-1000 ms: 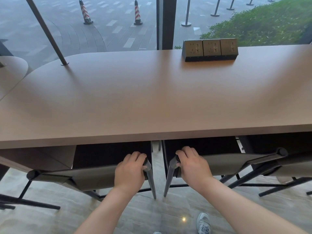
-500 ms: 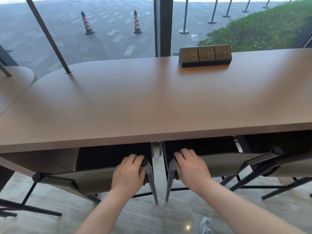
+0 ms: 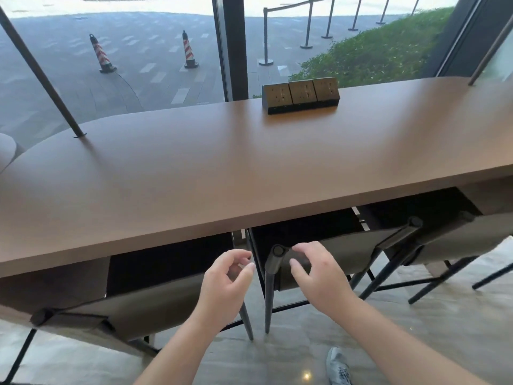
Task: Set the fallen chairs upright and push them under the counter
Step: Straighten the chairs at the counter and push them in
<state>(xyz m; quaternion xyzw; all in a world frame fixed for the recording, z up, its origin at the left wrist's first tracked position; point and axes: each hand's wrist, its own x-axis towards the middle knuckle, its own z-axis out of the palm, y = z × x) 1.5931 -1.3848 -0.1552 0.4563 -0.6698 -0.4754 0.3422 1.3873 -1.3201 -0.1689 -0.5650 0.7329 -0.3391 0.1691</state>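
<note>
Counter (image 3: 249, 168): long brown top crossing mid-frame.
Chairs: left chair (image 3: 144, 309), middle chair (image 3: 333, 254), right chair (image 3: 458, 240), all upright, seats under the counter.
Left hand (image 3: 224, 284): lower centre, fingers loosely curled, holding nothing.
Right hand (image 3: 319, 276): beside it, relaxed, empty.
Socket block (image 3: 301, 94): upper centre.

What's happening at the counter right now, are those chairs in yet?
A person stands at the counter. Three chairs stand upright, seats tucked under its edge. Both hands hover loosely curled at the backrests: the left hand by the left chair, the right hand over the middle chair. Neither grips anything.
</note>
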